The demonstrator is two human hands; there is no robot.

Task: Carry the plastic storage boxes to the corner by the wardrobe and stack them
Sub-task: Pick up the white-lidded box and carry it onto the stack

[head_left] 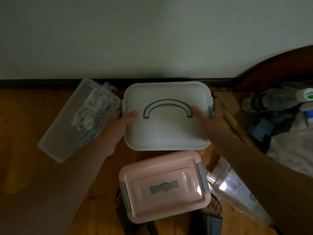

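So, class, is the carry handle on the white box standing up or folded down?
Folded down: the handle lies flat against the lid of the white box.

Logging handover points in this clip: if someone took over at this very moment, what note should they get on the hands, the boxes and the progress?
Left hand: grips the white box at its left end, thumb on its top.
Right hand: grips its right end, thumb on its top.
White box: by the skirting board; lifted or set down, cannot tell.
Pink box: nearer the person, apart from it, not held.
Clear box with cables: left of the white box, not held.
Done: no box is seen stacked on another.
Left: probably settle the white box, then stack the others.
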